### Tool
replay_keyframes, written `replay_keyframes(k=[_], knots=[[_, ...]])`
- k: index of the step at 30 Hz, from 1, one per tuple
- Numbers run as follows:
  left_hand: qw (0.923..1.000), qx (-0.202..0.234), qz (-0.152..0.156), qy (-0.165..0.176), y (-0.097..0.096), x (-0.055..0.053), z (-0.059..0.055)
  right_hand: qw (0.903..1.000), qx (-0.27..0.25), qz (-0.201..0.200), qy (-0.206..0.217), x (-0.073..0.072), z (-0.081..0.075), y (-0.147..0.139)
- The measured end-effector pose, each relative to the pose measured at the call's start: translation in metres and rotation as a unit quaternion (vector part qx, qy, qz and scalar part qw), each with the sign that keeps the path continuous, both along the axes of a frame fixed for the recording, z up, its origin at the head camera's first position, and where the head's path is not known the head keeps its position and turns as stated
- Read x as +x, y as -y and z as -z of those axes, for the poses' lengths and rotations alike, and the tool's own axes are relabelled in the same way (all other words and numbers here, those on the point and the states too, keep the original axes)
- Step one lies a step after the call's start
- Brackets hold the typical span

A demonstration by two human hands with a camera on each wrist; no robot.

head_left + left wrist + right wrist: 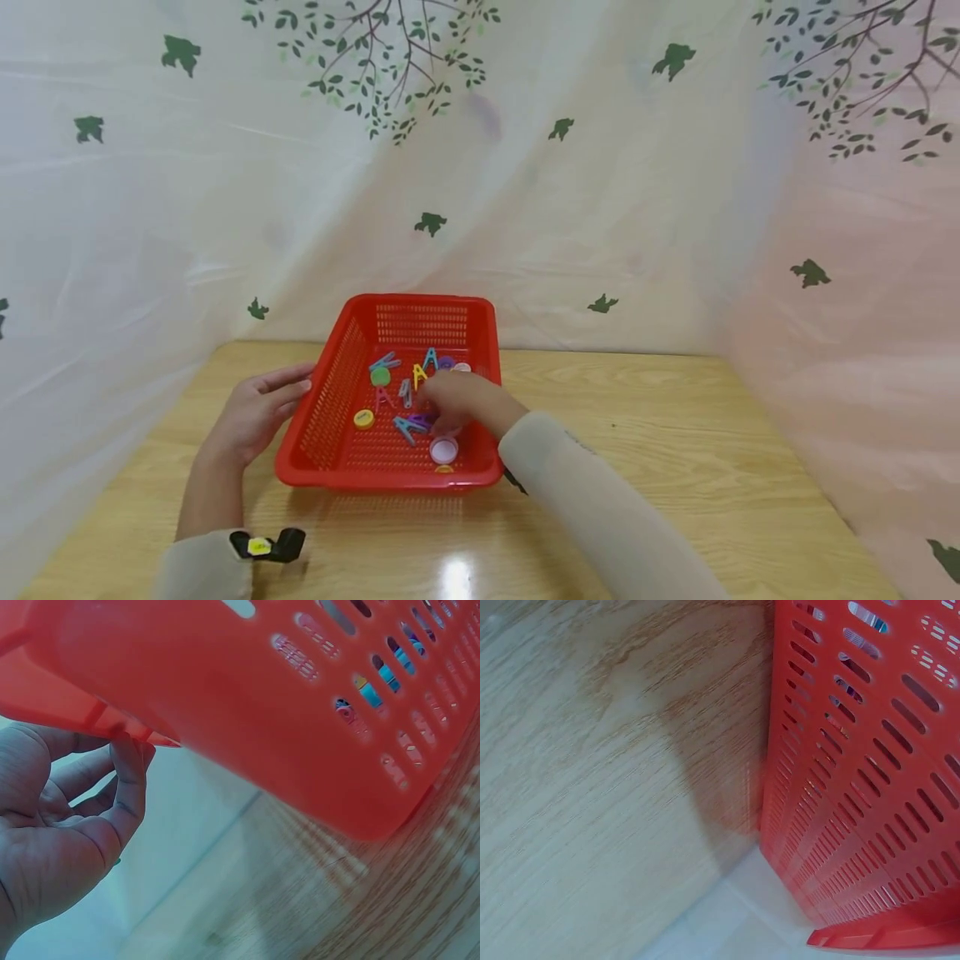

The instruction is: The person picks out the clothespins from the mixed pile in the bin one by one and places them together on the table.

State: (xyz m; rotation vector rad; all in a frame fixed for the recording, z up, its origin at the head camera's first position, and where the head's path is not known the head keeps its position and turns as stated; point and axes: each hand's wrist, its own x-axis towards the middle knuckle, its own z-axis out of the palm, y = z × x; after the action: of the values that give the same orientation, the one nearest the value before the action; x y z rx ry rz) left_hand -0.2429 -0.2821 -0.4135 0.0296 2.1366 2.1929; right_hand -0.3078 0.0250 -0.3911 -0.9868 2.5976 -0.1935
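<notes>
A red plastic basket (390,481) with slotted walls stands on the table. My left hand (258,410) is at its left side; in the left wrist view the fingers (129,776) pinch the rim. My right hand (459,398) reaches over the right wall into the basket, fingertips down among small things. Near it lie a purple clothespin (420,420), a blue clothespin (407,428), a grey clothespin (406,392), a yellow clothespin (419,375) and a pale pink bottle cap (444,451). Its fingertips are partly hidden, so whether they hold anything does not show.
Also in the basket are a green cap (380,377), a yellow cap (363,418), a pink clothespin (383,398) and a blue clothespin (385,362). The wooden table (637,417) extends on both sides. A pale curtain (600,208) with leaf prints hangs behind it.
</notes>
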Motion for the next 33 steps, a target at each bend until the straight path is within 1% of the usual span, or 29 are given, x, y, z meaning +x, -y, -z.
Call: replay_keyframes(k=[2,7,15,20,26,29,33], knots=[[1.0,-0.003,0.001,0.0,0.0005,0.0004,-0.0005,0.9999,0.008,-0.01,-0.007,-0.0007,0.0011,0.0013],[1.0,0.007,0.003,0.003,0.0006,0.0002,-0.0012,0.9998,0.015,-0.015,-0.003,-0.003,0.0026,0.0038],[1.0,0.001,-0.001,0.008,0.0021,0.0004,-0.0003,0.9999,0.011,-0.012,0.005,-0.0024,0.0023,0.0045],[0.9999,-0.008,-0.005,0.012,0.0015,-0.0007,-0.0012,0.9998,-0.009,0.004,0.014,-0.0027,0.0017,0.0041],[0.9997,-0.015,-0.008,0.016,0.0017,-0.0014,-0.0017,0.9982,-0.042,0.023,0.036,-0.0037,0.0009,0.0043],[0.9997,-0.02,-0.008,0.012,0.0019,-0.0004,-0.0017,0.9968,-0.058,0.03,0.046,-0.0052,0.0006,0.0048],[0.9998,-0.01,-0.008,0.012,0.0014,-0.0009,-0.0013,0.9966,-0.073,0.025,0.028,-0.0077,0.0005,0.0041]])
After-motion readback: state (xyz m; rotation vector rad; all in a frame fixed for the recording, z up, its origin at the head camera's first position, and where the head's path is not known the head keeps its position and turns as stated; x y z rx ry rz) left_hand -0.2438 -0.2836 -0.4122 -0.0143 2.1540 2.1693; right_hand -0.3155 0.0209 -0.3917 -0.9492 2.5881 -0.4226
